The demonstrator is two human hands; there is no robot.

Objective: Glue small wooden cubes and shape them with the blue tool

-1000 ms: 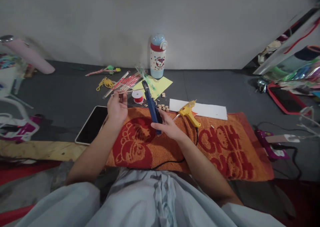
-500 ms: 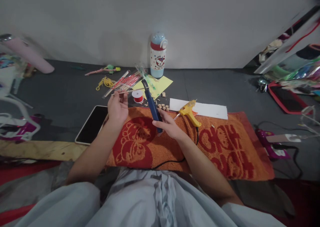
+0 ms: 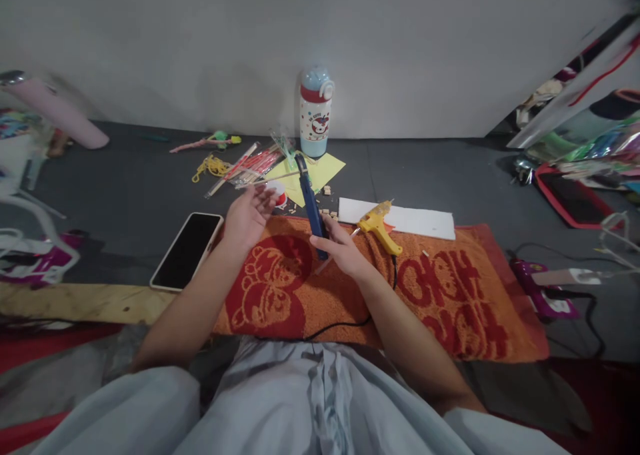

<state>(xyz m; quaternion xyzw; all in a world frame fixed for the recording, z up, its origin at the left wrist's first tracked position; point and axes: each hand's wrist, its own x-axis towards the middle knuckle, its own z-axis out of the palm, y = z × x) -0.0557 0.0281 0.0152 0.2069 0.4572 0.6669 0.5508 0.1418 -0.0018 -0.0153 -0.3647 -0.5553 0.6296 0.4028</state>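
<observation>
My left hand (image 3: pixel 250 211) pinches a thin wooden stick (image 3: pixel 280 177) with the other fingers loosely curled. The stick's right end meets the black head of a blue-handled cutter (image 3: pixel 312 205). My right hand (image 3: pixel 341 245) is wrapped around the lower part of that cutter, which stands tilted above the orange towel (image 3: pixel 345 301). Whether the cutter's head bites into the stick is too small to tell. Beneath lie several small cut wood pieces (image 3: pixel 327 213). Partly hidden by my left hand is a spool of red ribbon (image 3: pixel 278 191).
A yellow glue gun (image 3: pixel 379 225) rests over a white strip (image 3: pixel 423 220). Behind are a yellow paper sheet (image 3: pixel 327 169), packaged sticks (image 3: pixel 253 165) and an upright bottle (image 3: pixel 315 115). A phone (image 3: pixel 187 251) lies left; a black cord (image 3: pixel 345 323) crosses the towel.
Both hands have shifted a little to the right with the stick and the cutter. The fingers of my left hand have spread somewhat and now cover part of the ribbon spool.
</observation>
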